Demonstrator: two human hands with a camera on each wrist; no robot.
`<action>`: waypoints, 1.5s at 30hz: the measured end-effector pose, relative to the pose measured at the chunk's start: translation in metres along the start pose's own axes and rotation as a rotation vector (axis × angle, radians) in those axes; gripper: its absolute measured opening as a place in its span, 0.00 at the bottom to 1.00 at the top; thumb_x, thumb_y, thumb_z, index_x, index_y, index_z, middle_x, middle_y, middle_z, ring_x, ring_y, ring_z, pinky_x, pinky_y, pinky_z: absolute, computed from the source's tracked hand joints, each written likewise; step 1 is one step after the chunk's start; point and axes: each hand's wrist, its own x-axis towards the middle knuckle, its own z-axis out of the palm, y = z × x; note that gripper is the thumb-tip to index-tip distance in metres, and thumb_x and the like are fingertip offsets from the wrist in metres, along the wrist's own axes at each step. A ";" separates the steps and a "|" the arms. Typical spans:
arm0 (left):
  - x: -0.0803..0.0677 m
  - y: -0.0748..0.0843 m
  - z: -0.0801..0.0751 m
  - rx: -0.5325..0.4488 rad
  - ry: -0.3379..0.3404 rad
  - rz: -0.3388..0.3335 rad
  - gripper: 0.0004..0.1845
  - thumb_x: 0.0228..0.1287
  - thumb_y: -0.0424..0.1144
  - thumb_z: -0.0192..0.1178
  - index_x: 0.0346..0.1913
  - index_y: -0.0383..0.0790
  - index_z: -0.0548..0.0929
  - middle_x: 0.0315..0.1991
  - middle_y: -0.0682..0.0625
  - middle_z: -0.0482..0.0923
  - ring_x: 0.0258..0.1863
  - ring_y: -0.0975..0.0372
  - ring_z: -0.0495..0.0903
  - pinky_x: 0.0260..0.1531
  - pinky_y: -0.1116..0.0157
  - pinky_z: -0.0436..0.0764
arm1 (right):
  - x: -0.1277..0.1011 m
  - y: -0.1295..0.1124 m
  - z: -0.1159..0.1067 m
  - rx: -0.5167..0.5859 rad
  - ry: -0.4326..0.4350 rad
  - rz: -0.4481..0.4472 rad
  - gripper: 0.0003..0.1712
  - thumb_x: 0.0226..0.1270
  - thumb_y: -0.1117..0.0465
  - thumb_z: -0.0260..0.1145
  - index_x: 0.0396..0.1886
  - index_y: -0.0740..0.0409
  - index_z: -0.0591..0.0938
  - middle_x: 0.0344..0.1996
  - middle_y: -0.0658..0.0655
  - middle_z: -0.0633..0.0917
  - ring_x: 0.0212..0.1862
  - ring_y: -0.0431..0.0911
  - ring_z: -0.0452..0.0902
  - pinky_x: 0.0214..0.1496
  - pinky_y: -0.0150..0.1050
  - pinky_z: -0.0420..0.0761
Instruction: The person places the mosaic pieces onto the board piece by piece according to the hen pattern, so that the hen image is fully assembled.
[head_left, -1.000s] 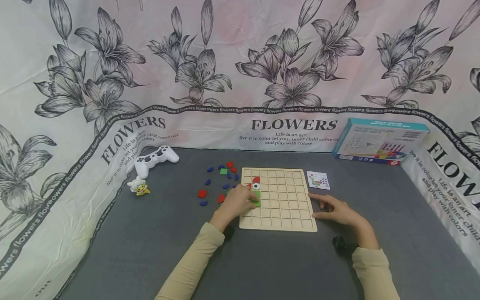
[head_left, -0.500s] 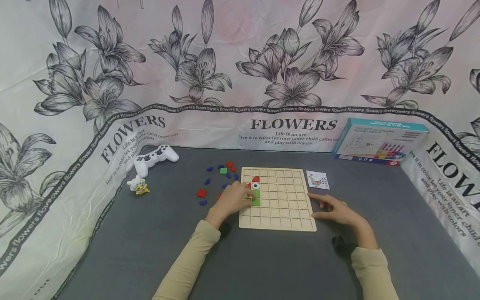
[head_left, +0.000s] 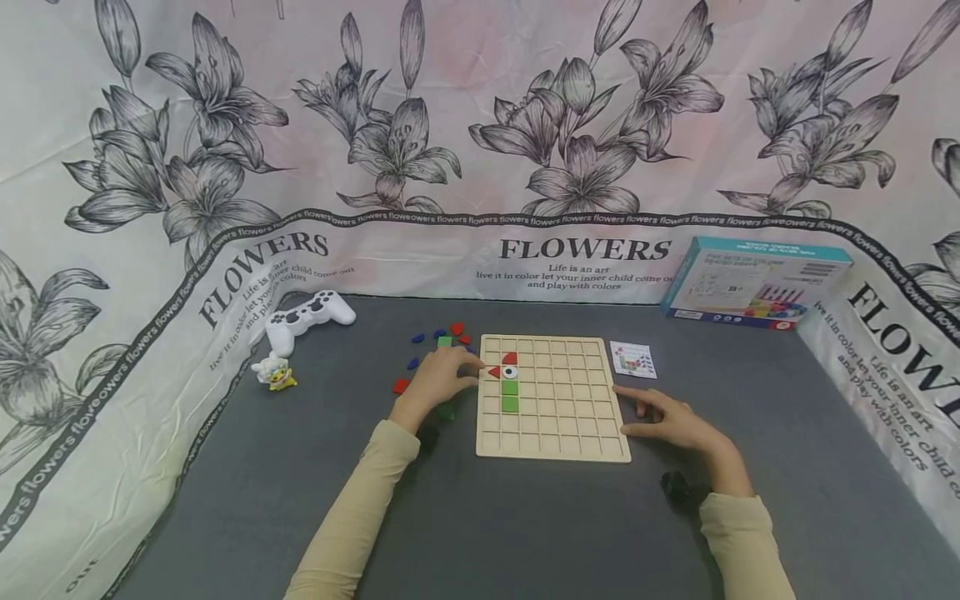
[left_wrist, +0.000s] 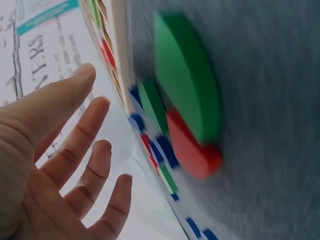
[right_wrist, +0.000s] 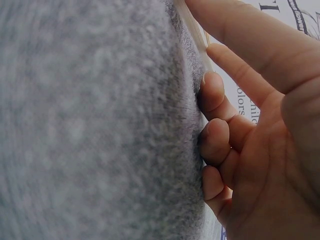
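1. Now the wooden grid board (head_left: 553, 417) lies flat on the grey worktop (head_left: 525, 525) with a short column begun near its top left corner: a red cap piece (head_left: 510, 358), an eye piece (head_left: 510, 372) with a red triangle (head_left: 492, 372) at its left, and two green squares (head_left: 510, 396) below.
2. The left hand (head_left: 437, 379) hangs over the loose pieces (head_left: 442, 342) just beside the board's left edge; the left wrist view shows its fingers (left_wrist: 75, 145) spread, fairly straight and holding nothing, with a green piece (left_wrist: 185, 85) and a red piece (left_wrist: 192, 150) lying close under the palm.
3. The right hand (head_left: 670, 419) rests on the worktop touching the board's right edge, first finger straight along it, the other fingers (right_wrist: 215, 140) loosely curled against the cloth, nothing held.
4. By my judgement the step in hand is fetching another piece from the pile.
5. That calls for picking the shape matching the pattern card (head_left: 633, 360) beyond the board's top right corner, pinching it by its edges, and setting it in an adjoining cell while the right hand steadies the board.
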 end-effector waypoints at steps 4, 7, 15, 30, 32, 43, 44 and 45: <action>0.005 -0.011 -0.006 0.024 0.017 -0.031 0.13 0.54 0.39 0.67 0.45 0.48 0.85 0.41 0.53 0.82 0.44 0.58 0.78 0.45 0.54 0.75 | 0.000 0.001 0.000 0.005 -0.005 0.004 0.39 0.55 0.46 0.69 0.66 0.47 0.68 0.33 0.51 0.68 0.25 0.40 0.60 0.26 0.33 0.59; 0.007 -0.017 -0.009 0.046 0.021 -0.053 0.13 0.55 0.40 0.67 0.45 0.48 0.85 0.43 0.52 0.82 0.47 0.55 0.75 0.50 0.51 0.72 | 0.000 0.001 0.000 0.002 -0.004 0.013 0.39 0.55 0.46 0.69 0.66 0.46 0.68 0.33 0.51 0.69 0.25 0.40 0.60 0.26 0.33 0.59; 0.012 -0.040 -0.012 0.096 -0.013 -0.088 0.14 0.57 0.41 0.65 0.47 0.50 0.84 0.49 0.50 0.79 0.52 0.51 0.71 0.55 0.45 0.66 | 0.000 0.000 -0.001 0.000 -0.009 0.036 0.39 0.55 0.45 0.68 0.67 0.46 0.67 0.33 0.51 0.68 0.26 0.40 0.59 0.27 0.34 0.59; 0.009 -0.044 -0.017 0.069 -0.107 0.011 0.13 0.55 0.47 0.66 0.43 0.50 0.85 0.44 0.55 0.81 0.49 0.54 0.72 0.54 0.45 0.65 | 0.000 0.001 0.000 -0.001 -0.010 0.040 0.40 0.55 0.45 0.69 0.67 0.46 0.67 0.33 0.51 0.68 0.26 0.40 0.59 0.27 0.34 0.59; 0.007 -0.043 -0.017 0.072 -0.113 0.017 0.12 0.53 0.49 0.67 0.40 0.52 0.86 0.41 0.56 0.81 0.47 0.55 0.73 0.54 0.46 0.66 | 0.000 0.000 0.000 -0.004 -0.009 0.034 0.40 0.55 0.45 0.68 0.67 0.47 0.67 0.33 0.51 0.68 0.26 0.40 0.59 0.27 0.34 0.59; -0.002 -0.031 -0.015 0.180 -0.141 0.007 0.20 0.41 0.62 0.69 0.34 0.53 0.84 0.36 0.56 0.77 0.43 0.58 0.71 0.50 0.49 0.67 | -0.002 0.001 0.000 -0.028 0.021 -0.011 0.38 0.56 0.47 0.68 0.66 0.49 0.68 0.32 0.50 0.68 0.25 0.38 0.58 0.26 0.34 0.58; -0.003 -0.030 -0.015 0.184 -0.145 0.003 0.20 0.41 0.61 0.70 0.34 0.53 0.84 0.36 0.56 0.77 0.43 0.58 0.70 0.50 0.48 0.67 | -0.001 0.000 0.000 -0.026 0.018 -0.007 0.38 0.56 0.47 0.68 0.66 0.48 0.68 0.32 0.50 0.68 0.25 0.39 0.59 0.26 0.34 0.58; -0.003 -0.030 -0.015 0.191 -0.148 -0.003 0.20 0.41 0.61 0.70 0.33 0.53 0.83 0.35 0.56 0.77 0.43 0.58 0.70 0.50 0.49 0.68 | -0.001 0.000 0.000 -0.024 0.015 -0.002 0.39 0.56 0.46 0.68 0.66 0.48 0.68 0.32 0.50 0.68 0.25 0.39 0.59 0.26 0.34 0.58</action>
